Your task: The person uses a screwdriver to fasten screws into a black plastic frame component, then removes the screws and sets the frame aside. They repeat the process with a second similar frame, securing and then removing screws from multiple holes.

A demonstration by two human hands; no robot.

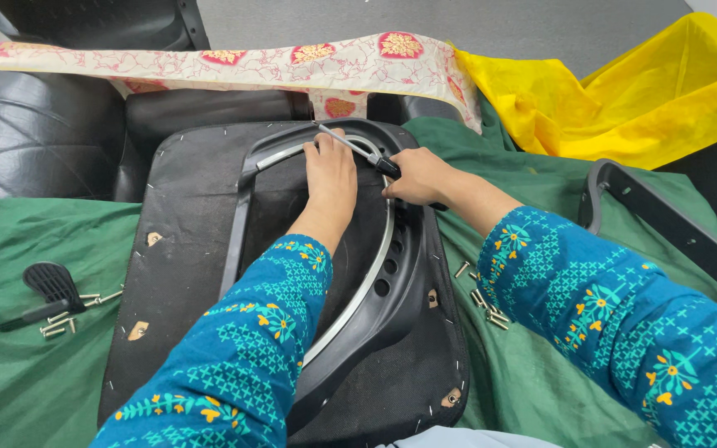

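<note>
An upturned black chair seat (184, 249) lies on a green cloth (35, 390), with a curved black plastic frame (392, 299) and a metal strip (367, 274) on it. My left hand (329, 178) presses on the frame's far end, fingers curled over the bracket. My right hand (417, 176) grips the black handle of a screwdriver (358, 149), whose shaft points up-left to the frame near my left fingers. Both sleeves are blue with a flower pattern.
Loose screws (485, 300) lie on the cloth right of the seat; more screws (64, 319) and a black lever (47, 286) lie left. A black armrest part (665, 228) sits right. Yellow cloth (624, 99), a patterned cloth (251, 66) and black cushions (35, 133) lie beyond.
</note>
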